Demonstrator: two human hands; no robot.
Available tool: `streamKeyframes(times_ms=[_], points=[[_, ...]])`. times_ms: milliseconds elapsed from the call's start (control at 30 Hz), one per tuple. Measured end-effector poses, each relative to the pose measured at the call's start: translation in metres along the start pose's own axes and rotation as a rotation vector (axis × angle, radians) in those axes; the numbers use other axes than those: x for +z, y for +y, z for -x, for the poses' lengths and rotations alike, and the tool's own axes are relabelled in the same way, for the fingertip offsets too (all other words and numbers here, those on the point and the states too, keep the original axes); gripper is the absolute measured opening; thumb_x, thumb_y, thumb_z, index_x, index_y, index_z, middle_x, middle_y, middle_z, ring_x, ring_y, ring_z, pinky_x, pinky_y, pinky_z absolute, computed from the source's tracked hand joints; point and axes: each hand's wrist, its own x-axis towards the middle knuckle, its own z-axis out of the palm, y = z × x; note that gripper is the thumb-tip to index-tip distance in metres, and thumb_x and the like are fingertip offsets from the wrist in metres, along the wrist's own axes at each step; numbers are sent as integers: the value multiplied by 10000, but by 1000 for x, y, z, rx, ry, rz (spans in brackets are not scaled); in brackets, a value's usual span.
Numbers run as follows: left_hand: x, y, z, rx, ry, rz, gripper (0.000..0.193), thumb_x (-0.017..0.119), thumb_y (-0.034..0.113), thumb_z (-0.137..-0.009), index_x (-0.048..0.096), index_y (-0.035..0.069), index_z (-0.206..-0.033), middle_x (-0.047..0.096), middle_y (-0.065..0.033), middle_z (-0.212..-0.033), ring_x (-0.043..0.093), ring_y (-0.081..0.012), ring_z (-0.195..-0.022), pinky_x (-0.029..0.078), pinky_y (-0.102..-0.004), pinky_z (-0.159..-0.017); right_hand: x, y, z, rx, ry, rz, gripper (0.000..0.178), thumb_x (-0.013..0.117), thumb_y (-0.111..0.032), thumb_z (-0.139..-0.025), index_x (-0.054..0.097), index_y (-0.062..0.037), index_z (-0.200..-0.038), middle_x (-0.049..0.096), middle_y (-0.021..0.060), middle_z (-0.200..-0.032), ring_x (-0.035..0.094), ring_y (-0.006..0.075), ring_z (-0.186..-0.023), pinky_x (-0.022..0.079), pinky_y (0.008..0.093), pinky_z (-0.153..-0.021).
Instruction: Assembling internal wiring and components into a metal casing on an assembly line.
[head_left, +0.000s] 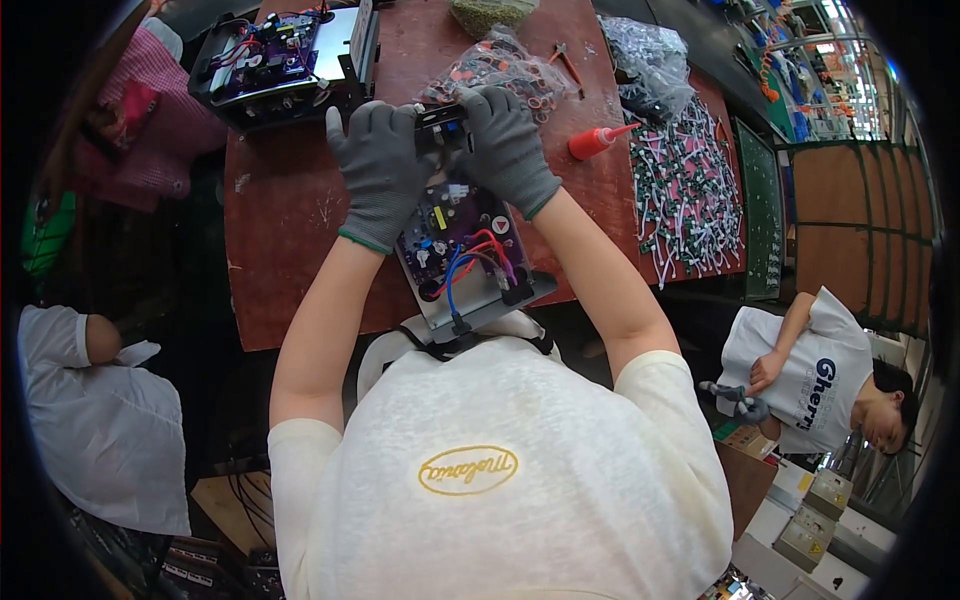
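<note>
An open metal chassis (470,312) with a purple circuit board (425,262) and red and blue wires lies across the table's front edge, close to my body. At its far end is a black end panel (437,116). My left hand (383,165), in a grey knit glove with a green cuff, holds the panel's left side, one finger sticking out to the left. My right hand (507,148), gloved alike, has its fingers curled on the panel's right side. Both palms hide the chassis's far corners, and the fingertips are partly out of sight.
Another open chassis (285,85) stands at the far left of the red table (290,260). Beyond my hands are a bag of small parts (500,70) and pliers (570,68). A red squeeze bottle (592,143) and many white-wired connectors (685,190) lie right. People (800,370) stand on both sides.
</note>
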Motion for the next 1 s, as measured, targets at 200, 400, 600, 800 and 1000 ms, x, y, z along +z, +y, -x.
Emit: streamKeyframes(times_ms=[200,400,600,800,1000], points=[[5,-1,2,-13,27,45,525,751,342,-605,577,121,-1049,524,-51,-992,482,-225,-1062,238,-563,-1043,-1,0,-2,-8,-8,4,595,743,-209,-595,459,-46,-1092,502,136,-981,517,327,-956,418,430,-846],[5,-1,0,-19,18,49,514,749,337,-610,581,121,-1044,533,-45,-990,485,-226,-1062,239,-563,-1044,-2,0,-2,-1,1,24,575,750,-207,-593,464,-45,-1065,506,141,-985,523,330,-945,423,434,-829],[-16,-7,4,-5,54,99,494,746,321,-695,591,112,-1114,550,-72,-1055,473,-253,-1121,269,-481,-1056,-19,-8,-2,88,-8,-4,543,701,-165,-700,507,-78,-1200,538,130,-1071,539,322,-1007,441,412,-872],[-54,-37,32,-308,86,606,314,671,166,-807,598,37,-1083,578,-101,-1036,556,-256,-1011,454,-337,-885,-43,-24,18,186,-111,-368,190,582,-143,-841,642,-80,-1010,603,115,-901,593,303,-909,473,401,-780],[-56,-24,59,-235,-24,702,170,639,121,-834,596,39,-977,592,-121,-1005,612,-267,-921,496,-338,-777,-37,-39,16,389,-435,-663,236,582,-99,-874,636,9,-1077,665,98,-937,634,175,-887,485,299,-809]])
